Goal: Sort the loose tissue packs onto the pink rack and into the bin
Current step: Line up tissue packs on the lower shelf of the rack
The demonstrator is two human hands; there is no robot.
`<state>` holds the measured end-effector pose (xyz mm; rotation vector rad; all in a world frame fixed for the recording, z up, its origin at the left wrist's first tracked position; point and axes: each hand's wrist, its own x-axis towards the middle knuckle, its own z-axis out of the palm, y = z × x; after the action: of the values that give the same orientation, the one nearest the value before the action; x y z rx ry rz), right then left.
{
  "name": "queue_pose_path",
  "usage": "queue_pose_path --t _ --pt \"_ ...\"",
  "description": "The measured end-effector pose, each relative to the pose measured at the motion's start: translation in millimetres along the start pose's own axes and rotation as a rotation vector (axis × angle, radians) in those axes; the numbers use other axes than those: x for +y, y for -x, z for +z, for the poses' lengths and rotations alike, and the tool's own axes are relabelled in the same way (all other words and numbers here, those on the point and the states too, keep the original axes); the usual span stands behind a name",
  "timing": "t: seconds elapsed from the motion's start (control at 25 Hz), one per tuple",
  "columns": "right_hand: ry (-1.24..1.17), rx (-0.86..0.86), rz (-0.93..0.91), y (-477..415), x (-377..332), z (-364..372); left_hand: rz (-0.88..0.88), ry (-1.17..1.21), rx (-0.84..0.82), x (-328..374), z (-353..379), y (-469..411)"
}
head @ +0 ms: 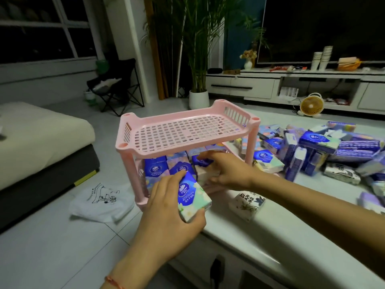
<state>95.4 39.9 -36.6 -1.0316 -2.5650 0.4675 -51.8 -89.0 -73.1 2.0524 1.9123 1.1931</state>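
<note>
The pink rack (125, 142) stands on the white table's near left corner, its slatted top shelf bare. Several blue and purple tissue packs (155, 166) stand in rows on its lower shelf. My left hand (166, 213) holds a blue-and-green tissue pack (190, 198) just in front of the rack. My right hand (227, 171) reaches under the top shelf and grips a pale tissue pack (205, 173) at the lower shelf's right end. A heap of loose packs (325, 151) lies on the table to the right. No bin shows.
A white floral tissue pack (246, 205) lies alone near the table's front edge (260, 243). A white plastic bag (102, 202) sits on the tiled floor beside a sofa (41, 142). A plant pot (199, 99), a small fan (311, 105) and a TV cabinet are behind.
</note>
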Motion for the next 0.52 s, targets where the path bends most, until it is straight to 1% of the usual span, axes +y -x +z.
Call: queue_pose_path --t 0.08,0.12,0.16,0.2,0.24,0.28,0.32,0.36,0.44,0.52 --pt "-0.079 0.206 0.052 11 -3 -2 0.015 0.010 0.008 5 3 1" --pt "-0.148 0.275 0.088 19 -6 -5 0.034 0.001 0.029 9 6 2" --pt "-0.253 0.283 0.128 27 -12 -9 0.072 -0.019 0.048 12 10 1" --pt "-0.384 0.207 0.180 34 -19 -13 0.109 -0.039 0.059 14 13 0" --pt "-0.500 0.077 0.235 40 -26 -17 0.128 -0.051 0.065 15 16 -1" --pt "-0.561 -0.040 0.282 45 -31 -20 0.131 -0.056 0.068 16 18 -3" --pt "-0.576 -0.104 0.324 49 -33 -22 0.125 -0.055 0.070 18 19 -6" --pt "-0.581 -0.116 0.361 53 -33 -24 0.113 -0.053 0.064 20 20 -9" --pt "-0.634 -0.083 0.429 57 -28 -26 0.099 -0.048 0.023 25 23 -15" --pt "-0.729 0.004 0.497 59 -19 -30 0.097 -0.034 -0.024 27 27 -20"
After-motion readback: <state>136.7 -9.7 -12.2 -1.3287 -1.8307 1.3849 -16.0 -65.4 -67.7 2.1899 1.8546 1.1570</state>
